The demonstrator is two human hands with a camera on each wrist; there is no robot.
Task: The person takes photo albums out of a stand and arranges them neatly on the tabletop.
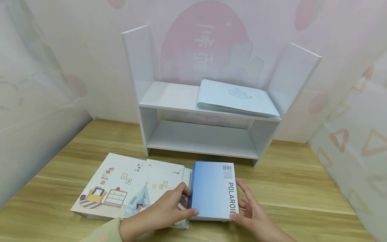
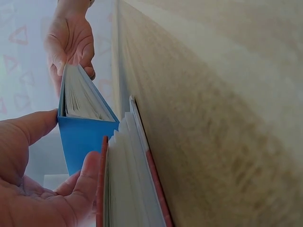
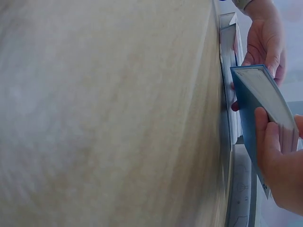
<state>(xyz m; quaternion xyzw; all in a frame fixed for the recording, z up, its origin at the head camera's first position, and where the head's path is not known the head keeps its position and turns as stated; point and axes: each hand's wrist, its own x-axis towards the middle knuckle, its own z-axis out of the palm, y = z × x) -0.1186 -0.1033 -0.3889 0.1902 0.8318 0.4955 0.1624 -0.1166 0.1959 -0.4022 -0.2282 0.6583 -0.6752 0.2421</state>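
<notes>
A blue photo album [image 1: 208, 191], its white right strip printed with dark capitals partly covered by a thumb, is held between both hands in the head view. My left hand [image 1: 166, 206] grips its spine side, thumb on the cover edge and fingers lower down. At the opposite edge, my right hand [image 1: 255, 213] holds it with the thumb on top; the right wrist view shows fingers against the underside [image 3: 253, 125], apart from the tabletop. Under my left wrist lie two white illustrated albums [image 1: 118, 181], side by side on the table.
Behind the albums stands a white two-tier desk shelf [image 1: 202, 136] with tall side panels. A pale album with a whale drawing [image 1: 239, 97] lies on its upper board, to the right. The wood-grain table [image 1: 302, 188] extends to the right; patterned cloth walls [image 1: 102, 60] surround it.
</notes>
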